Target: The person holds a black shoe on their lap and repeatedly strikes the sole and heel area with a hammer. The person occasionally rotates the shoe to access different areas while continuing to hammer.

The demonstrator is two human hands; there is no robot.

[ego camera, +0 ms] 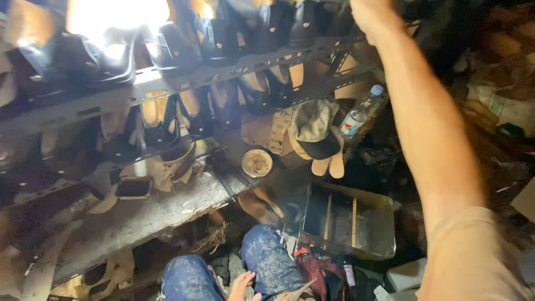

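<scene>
Two racks of black shoes (217, 39); right hand (370, 17) reaches up there, grip cut off, can't tell. Left hand (241, 284) rests loosely open on knee. Overreach could topple the row.

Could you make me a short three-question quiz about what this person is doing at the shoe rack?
1. True or false: the right hand reaches up to the top shelf of the metal rack.
2. Where does the left hand rest? A) on the plastic bottle B) by the knee in blue jeans C) on the round tin
3. What lies just left of the bottle?

Key: 1 true; 2 B; 3 a cap.
</scene>
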